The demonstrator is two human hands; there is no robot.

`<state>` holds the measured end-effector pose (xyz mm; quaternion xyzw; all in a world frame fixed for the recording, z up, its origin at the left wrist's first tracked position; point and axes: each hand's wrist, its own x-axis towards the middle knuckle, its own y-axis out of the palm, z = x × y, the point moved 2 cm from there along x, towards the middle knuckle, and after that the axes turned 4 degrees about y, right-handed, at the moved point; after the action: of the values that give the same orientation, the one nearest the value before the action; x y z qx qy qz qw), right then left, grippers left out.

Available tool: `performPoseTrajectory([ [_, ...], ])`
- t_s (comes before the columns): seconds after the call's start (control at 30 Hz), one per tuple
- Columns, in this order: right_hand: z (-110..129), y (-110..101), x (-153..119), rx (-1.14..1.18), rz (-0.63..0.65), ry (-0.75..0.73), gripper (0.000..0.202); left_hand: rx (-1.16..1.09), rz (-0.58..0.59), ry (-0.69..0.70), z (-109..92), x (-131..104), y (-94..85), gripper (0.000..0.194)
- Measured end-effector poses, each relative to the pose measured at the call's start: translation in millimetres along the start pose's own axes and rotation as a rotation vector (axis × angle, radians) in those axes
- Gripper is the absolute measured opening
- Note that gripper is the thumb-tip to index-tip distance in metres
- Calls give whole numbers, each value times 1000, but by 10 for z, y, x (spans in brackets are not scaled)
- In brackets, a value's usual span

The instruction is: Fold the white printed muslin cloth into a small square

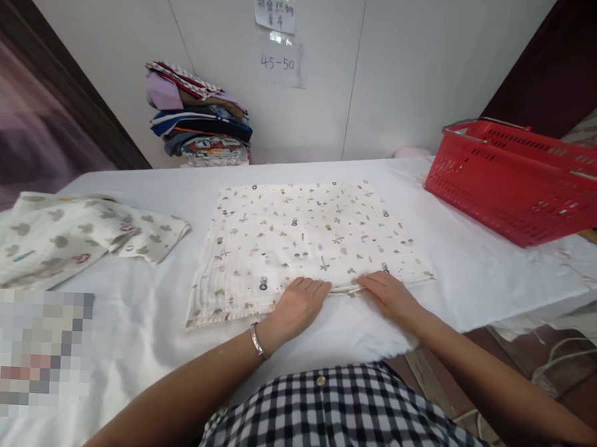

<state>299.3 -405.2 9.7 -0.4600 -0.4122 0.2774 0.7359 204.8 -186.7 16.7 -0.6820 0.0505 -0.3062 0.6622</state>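
A white muslin cloth (298, 233) with small starfish and shell-like prints lies spread and layered on the table in front of me. My left hand (301, 307), with a silver bracelet at the wrist, is closed on the cloth's near edge, left of its middle. A short way to the right, my right hand (389, 298) holds the same edge between fingers and thumb. Between the two hands the layered edge shows as a slight ridge. Both thumbs are mostly hidden.
At the left, another printed cloth (78, 235) lies crumpled on the white tablecloth (136, 348). A stack of folded fabrics (201, 115) stands against the back wall. A red plastic basket (525, 185) sits at the right end. The lower left corner is pixelated.
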Motion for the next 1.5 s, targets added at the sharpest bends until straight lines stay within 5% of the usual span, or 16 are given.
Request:
performPoseTrajectory([
  [0.33,-19,-65,30,-100,-98,-46,25,49,4,7,34,37,-21,9],
  [0.87,-23,-32,-75,-207,50,-85,26,58,138,16,-36,41,-15,10],
  [1.3,-877,-452,-751,-360,-56,184,28,15,103,44,54,78,43,14],
  [1.5,-999,-536,-773,-349,-50,210,29,-48,92,12,72,86,34,17],
])
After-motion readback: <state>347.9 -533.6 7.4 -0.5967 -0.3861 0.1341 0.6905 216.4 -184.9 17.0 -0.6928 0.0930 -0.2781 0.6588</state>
